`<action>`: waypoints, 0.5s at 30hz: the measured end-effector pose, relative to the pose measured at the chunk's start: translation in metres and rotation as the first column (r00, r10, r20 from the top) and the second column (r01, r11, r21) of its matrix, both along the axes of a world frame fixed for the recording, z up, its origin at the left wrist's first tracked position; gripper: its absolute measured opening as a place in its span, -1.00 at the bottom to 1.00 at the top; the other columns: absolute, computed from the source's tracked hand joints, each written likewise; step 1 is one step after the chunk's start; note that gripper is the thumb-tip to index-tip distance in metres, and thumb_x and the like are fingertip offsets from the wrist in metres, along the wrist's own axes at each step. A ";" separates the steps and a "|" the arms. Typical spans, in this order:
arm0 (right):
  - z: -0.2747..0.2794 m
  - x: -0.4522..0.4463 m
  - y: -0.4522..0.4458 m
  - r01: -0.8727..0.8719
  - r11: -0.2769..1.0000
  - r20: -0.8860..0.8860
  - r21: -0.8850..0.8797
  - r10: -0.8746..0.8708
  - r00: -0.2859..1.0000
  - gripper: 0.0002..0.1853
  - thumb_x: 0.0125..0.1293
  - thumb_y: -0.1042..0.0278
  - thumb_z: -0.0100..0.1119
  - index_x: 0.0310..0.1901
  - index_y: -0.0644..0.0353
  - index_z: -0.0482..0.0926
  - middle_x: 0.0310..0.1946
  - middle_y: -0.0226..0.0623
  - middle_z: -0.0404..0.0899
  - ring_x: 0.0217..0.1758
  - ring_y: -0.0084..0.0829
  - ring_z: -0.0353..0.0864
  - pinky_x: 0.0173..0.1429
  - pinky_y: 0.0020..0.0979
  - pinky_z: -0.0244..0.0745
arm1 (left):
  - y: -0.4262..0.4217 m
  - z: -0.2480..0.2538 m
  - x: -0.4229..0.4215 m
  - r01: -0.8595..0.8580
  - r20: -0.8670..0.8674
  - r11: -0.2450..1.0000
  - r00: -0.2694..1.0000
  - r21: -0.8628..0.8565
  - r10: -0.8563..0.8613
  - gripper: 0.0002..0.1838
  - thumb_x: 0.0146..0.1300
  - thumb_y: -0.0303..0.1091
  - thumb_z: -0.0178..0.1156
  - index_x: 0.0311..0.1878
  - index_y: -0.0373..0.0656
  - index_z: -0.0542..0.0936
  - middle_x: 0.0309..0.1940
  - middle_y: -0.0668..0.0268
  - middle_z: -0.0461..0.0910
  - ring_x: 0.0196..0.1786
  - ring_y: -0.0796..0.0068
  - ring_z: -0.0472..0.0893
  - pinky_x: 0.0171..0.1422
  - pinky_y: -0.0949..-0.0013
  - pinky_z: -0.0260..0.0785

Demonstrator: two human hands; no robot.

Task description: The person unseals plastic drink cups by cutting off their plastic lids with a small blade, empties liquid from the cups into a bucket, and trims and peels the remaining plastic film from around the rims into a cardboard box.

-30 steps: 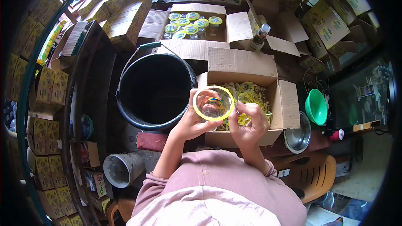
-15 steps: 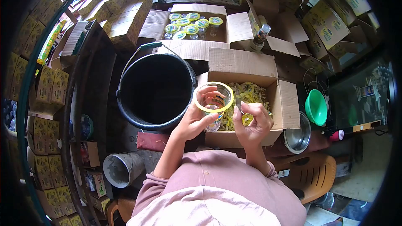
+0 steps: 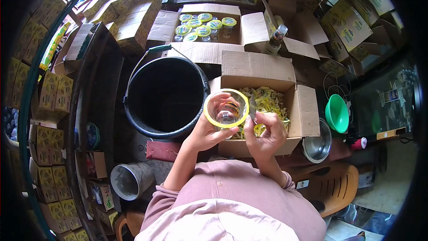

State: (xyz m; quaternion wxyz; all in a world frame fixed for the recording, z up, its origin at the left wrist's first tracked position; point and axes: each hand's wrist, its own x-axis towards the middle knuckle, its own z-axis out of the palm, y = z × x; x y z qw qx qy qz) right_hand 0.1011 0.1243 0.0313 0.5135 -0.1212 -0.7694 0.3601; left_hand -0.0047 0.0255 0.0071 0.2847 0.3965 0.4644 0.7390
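Note:
My left hand (image 3: pixel 201 136) is wrapped round a clear plastic cup (image 3: pixel 226 119) with a yellow rim, its mouth tilted up toward me. Printing shows on the cup's side. Between the thumb and fingers of my right hand (image 3: pixel 268 135) is a thin, grey, flat blade (image 3: pixel 253 106), held upright close against the right side of the rim. Both hands are above an open cardboard box (image 3: pixel 257 68), where a heap of yellow printed plastic strips (image 3: pixel 271 102) lies. Whether the blade touches the rim I cannot tell.
Left of the box stands a large black bucket (image 3: pixel 133 118). Behind, another carton (image 3: pixel 154 29) holds several yellow-lidded cups (image 3: pixel 203 31), with a glass bottle (image 3: pixel 277 38) nearby. A green bowl (image 3: pixel 336 114) and metal bowl (image 3: pixel 317 145) are at right, a grey pail (image 3: pixel 145 179) lower left.
The cup has tipped so that its mouth faces me more directly. My right hand and the blade have shifted slightly left and down, close along the rim.

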 end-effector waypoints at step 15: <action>0.002 -0.002 0.016 -0.056 0.997 0.019 0.053 0.055 0.998 -0.77 -0.14 0.69 0.24 -0.36 0.30 0.55 -0.56 -0.27 0.51 -0.54 -0.50 0.54 -0.45 -0.54 0.41 | -0.006 0.001 -0.005 0.074 -0.245 0.990 0.964 -0.120 -0.102 -0.30 -0.12 -0.43 0.37 0.12 -0.23 0.25 0.03 0.23 0.28 0.08 0.43 0.35 0.15 0.42 0.24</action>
